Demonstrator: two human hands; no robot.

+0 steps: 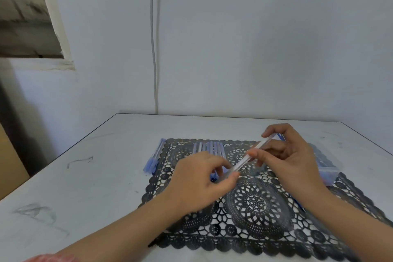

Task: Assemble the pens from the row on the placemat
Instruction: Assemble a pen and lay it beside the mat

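On the black lace placemat (255, 238), mid-frame, the left hand (197, 183) and right hand (291, 161) each pinch one slanted clear pen barrel (251, 155). The left hand partly hides the row of pens (209, 148) behind it. Capped pens (154, 157) lie at the mat's left edge, and what may be a clear box (327, 166) sits right.

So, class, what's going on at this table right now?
A person holds one clear pen barrel over the black lace placemat, the left hand pinching its near end, the right hand gripping its far part. A row of pens lies at the mat's far edge; a few loose pens lie off its left edge.
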